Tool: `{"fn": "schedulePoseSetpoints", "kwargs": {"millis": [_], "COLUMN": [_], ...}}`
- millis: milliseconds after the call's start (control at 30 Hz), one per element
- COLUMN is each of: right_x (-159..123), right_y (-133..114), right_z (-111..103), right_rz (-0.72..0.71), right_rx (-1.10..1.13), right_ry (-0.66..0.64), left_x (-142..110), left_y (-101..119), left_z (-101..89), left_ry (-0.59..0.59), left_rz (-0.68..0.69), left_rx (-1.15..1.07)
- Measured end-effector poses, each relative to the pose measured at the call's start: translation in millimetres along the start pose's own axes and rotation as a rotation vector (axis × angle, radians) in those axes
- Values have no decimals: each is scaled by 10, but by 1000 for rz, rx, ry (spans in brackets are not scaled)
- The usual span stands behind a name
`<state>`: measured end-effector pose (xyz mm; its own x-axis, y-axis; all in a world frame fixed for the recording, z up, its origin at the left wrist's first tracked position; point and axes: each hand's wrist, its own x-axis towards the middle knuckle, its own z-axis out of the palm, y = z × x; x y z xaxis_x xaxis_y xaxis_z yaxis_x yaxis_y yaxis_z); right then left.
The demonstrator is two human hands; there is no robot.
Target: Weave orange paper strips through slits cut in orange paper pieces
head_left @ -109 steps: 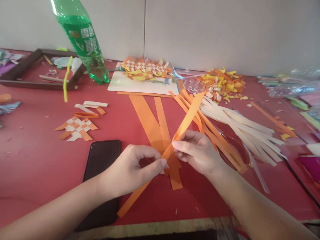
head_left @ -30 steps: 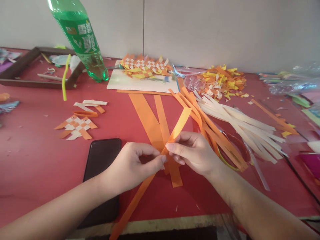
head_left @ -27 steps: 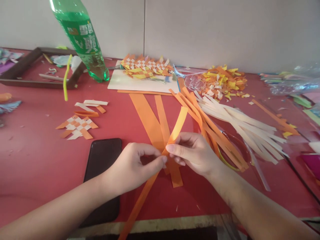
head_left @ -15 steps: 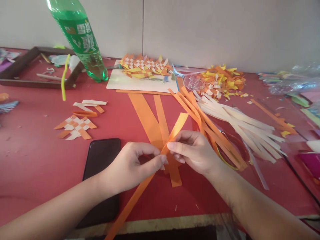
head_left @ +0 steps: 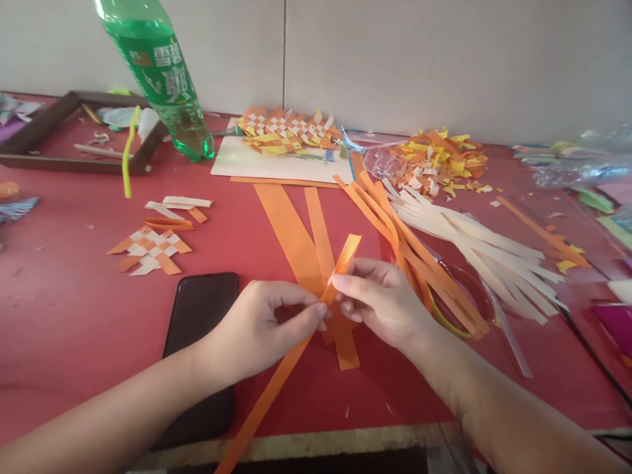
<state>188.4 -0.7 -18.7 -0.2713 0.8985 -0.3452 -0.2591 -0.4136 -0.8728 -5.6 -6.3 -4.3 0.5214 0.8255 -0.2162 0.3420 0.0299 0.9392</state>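
Between both hands runs a long orange paper strip (head_left: 279, 388), its upper end sticking up past my fingers and its lower end hanging over the table's front edge. My left hand (head_left: 276, 322) pinches it between thumb and fingertips. Just above, my right hand (head_left: 382, 296) grips the same strip, thumb on top. Beneath the hands, other orange strips (head_left: 286, 230) lie on the red table. A black phone (head_left: 202, 306) rests partly under my left forearm. Farther left sits a woven orange-and-white paper fish (head_left: 153, 247) with short paper pieces by it.
Right of my hands lie a bundle of orange strips (head_left: 415, 253), white strips (head_left: 484, 243) and partly hidden scissors (head_left: 449, 322). Behind are a white board (head_left: 232, 161) bearing woven fish, a pile of paper scraps (head_left: 444, 158), a green bottle (head_left: 162, 85) and a dark frame (head_left: 59, 164).
The strip's upper end has tipped a little to the left and sunk slightly, showing less above my fingers. Both hands keep nearly the same place and hold.
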Motion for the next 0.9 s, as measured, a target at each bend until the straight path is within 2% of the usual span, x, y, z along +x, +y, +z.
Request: {"fn": "schedulePoseSetpoints", "kwargs": {"millis": [133, 433, 733, 900], "right_x": [11, 20, -6, 20], "right_y": [-29, -17, 29, -21], "right_z": [18, 39, 54, 26], "right_rz": [18, 17, 25, 29], "right_rx": [38, 64, 25, 70], "right_ry": [56, 70, -62, 37], "left_x": [11, 18, 36, 19], "left_y": [1, -28, -35, -18], "left_z": [-6, -27, -4, -16], "left_ry": [-7, 7, 53, 57], "left_rz": [-13, -31, 0, -1], "left_rx": [-5, -24, -6, 5]}}
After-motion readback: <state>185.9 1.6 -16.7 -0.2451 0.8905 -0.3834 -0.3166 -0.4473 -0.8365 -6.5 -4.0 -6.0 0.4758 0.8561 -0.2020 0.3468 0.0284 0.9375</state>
